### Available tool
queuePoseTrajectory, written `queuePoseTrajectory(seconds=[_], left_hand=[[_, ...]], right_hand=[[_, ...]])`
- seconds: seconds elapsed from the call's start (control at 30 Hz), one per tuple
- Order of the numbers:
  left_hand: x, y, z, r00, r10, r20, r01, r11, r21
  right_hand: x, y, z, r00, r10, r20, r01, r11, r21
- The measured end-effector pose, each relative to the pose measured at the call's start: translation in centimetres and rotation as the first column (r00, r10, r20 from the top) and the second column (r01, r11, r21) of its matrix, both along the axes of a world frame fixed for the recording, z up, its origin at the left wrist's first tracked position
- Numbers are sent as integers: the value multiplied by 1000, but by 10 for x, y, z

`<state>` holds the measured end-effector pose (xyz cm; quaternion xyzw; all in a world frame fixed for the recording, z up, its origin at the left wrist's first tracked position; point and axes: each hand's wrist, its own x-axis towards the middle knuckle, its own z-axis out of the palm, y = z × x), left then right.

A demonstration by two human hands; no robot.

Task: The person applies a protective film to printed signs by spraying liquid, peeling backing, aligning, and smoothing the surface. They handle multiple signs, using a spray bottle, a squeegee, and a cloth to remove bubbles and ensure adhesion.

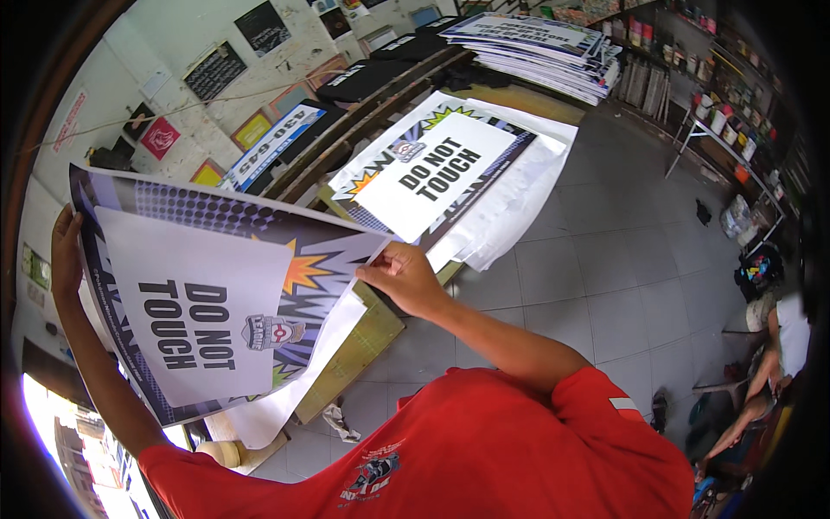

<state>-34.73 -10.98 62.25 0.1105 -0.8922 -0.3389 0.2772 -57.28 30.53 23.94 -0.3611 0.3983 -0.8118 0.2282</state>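
Note:
A large printed sheet (212, 285) with a white panel, purple dotted border and orange starburst is held up at the left, bowed and tilted. My left hand (66, 255) grips its far left edge, with the fingers partly behind it. At its right corner my right hand (405, 278) pinches the paper between thumb and fingers. Beyond my right hand, a similar printed sheet (450, 173) lies on top of white paper sheets (514, 221) on the table. More white paper (268, 411) shows below the held sheet.
The worktable (359, 350) has a yellowish edge. A tall stack of printed sheets (536, 52) stands at its far end. Black wrapped stacks (367, 80) lie along the wall. Crowded shelves (726, 130) line the right. A person (765, 372) sits at the lower right.

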Motion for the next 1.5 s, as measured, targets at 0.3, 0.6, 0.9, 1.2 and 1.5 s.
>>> queuePoseTrajectory(seconds=[0.3,0.6,0.9,1.2,1.5], left_hand=[[-159,-64,-3,988,-153,34,154,988,-30],[-428,-20,-119,848,-526,69,477,813,333],[-651,16,-300,862,-408,301,257,863,435],[-773,61,-449,846,-279,454,82,910,406],[-833,57,-527,857,-277,435,1,844,536]], right_hand=[[-45,57,17,973,-228,30,230,970,-80],[-159,80,-20,881,-463,101,446,882,152],[-262,97,-111,768,-639,55,546,696,467],[-368,128,-160,712,-635,299,389,712,585],[-448,151,-161,704,-594,389,302,747,593]])
